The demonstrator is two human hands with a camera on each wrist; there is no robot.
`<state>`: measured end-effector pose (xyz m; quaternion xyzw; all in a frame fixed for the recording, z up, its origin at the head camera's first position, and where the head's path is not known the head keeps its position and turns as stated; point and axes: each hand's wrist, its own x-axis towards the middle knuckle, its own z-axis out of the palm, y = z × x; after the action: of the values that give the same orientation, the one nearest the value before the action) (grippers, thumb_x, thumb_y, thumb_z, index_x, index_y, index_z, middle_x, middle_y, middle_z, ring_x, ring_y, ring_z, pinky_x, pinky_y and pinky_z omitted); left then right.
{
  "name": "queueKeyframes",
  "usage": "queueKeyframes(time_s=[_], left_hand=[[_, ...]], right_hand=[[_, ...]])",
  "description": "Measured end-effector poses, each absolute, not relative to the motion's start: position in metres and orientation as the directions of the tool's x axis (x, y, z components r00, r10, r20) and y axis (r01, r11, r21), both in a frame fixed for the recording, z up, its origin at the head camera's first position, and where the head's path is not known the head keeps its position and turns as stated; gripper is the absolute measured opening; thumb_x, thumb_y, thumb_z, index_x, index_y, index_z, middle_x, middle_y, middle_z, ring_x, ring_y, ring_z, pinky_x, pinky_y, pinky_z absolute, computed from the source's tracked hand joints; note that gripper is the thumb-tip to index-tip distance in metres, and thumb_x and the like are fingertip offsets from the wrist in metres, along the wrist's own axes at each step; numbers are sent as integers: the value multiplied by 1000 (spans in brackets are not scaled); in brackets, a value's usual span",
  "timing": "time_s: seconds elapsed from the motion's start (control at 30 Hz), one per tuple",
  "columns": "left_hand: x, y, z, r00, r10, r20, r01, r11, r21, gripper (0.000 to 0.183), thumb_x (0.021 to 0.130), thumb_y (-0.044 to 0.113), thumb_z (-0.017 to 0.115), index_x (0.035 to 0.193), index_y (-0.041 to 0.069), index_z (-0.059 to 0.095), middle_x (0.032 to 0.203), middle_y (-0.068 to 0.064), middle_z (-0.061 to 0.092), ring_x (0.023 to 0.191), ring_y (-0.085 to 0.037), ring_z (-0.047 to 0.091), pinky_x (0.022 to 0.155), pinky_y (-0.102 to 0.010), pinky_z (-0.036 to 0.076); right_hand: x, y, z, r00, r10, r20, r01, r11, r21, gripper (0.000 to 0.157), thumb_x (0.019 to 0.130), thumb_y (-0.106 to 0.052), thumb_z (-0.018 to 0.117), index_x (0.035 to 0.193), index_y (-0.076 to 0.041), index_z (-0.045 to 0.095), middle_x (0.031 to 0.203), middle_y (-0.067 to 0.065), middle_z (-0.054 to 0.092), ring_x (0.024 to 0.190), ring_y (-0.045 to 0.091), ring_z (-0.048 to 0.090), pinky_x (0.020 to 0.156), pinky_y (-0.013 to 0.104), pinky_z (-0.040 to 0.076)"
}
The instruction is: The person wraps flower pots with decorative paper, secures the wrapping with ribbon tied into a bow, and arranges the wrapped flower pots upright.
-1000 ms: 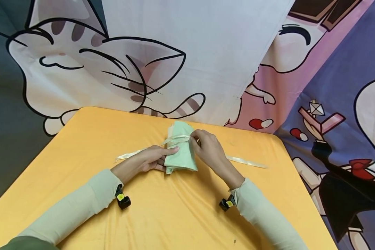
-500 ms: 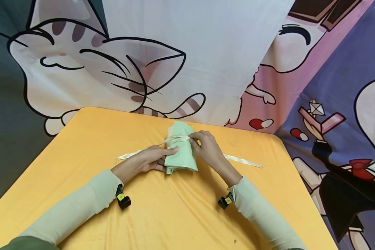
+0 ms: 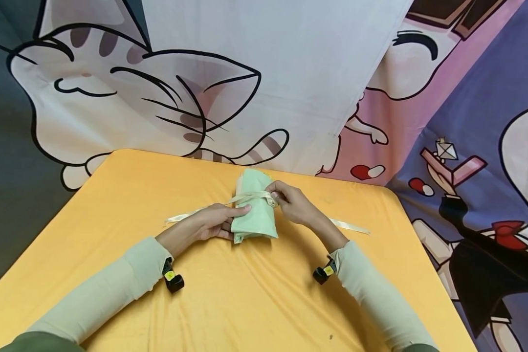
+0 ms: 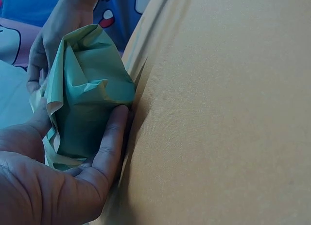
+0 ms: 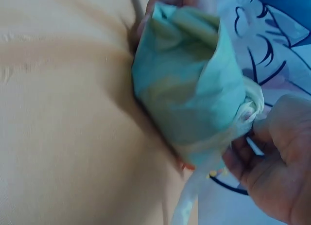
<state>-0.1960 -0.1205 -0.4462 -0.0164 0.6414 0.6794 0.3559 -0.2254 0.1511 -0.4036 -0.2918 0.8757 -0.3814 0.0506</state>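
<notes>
A mint-green paper-wrapped bundle lies on the yellow-covered table, a cream ribbon running across its upper part. My left hand grips its left side, thumb on top and fingers low along the side, as the left wrist view shows with the folded paper end. At the bundle's right side, my right hand pinches the ribbon where it is bunched into a small loop or knot. Small orange bits peek out at the far end; the bundle's contents are otherwise hidden.
Loose ribbon tails lie on the yellow tablecloth, one left tail and one right tail. Behind the table hangs a cartoon cat curtain; a purple printed cloth hangs at the right.
My right fingers have shifted slightly at the ribbon, and a bunched loop now shows at the bundle's right side. The right wrist has moved a little right and up. My left hand keeps its grip.
</notes>
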Motion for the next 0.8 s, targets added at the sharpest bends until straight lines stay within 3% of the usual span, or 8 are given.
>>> queueKeyframes(time_s=[0.13,0.27,0.47,0.63,0.8], left_hand=[[-196,-122,-447,-742,467,-481,-511,69,857,57,114,49,67,139,-2,69,107,-7,87,101,-19,84,94,-40,70],[-197,-122,-448,-741,473,-478,-511,66,857,57,114,49,67,140,-3,68,108,-8,87,102,-19,84,94,-40,70],[-197,-122,-448,-739,474,-480,-507,79,858,58,114,49,66,141,-3,67,109,-8,87,102,-20,84,94,-40,70],[-198,-123,-446,-741,468,-481,-510,72,857,58,114,48,66,142,-2,65,110,-9,87,102,-20,84,95,-42,70],[-198,-123,-446,-738,471,-483,-515,68,854,58,115,48,66,144,-3,64,111,-9,87,103,-21,85,97,-43,70]], right_hand=[[-233,152,-410,-758,-601,252,-615,531,-583,23,116,2,54,135,-3,66,107,13,71,80,24,60,75,30,52],[-238,152,-418,-712,-609,349,-695,539,-475,16,114,1,62,129,-5,66,123,16,70,86,23,68,76,34,60],[-236,155,-429,-671,-591,447,-741,542,-397,9,112,-1,65,115,-6,71,122,17,66,95,28,68,72,37,62],[-229,160,-433,-655,-572,495,-756,514,-406,21,108,5,59,110,-4,78,116,17,66,90,24,64,72,34,59],[-221,168,-433,-711,-538,453,-701,492,-516,26,106,-6,65,122,-6,85,114,11,72,90,20,65,70,28,54]])
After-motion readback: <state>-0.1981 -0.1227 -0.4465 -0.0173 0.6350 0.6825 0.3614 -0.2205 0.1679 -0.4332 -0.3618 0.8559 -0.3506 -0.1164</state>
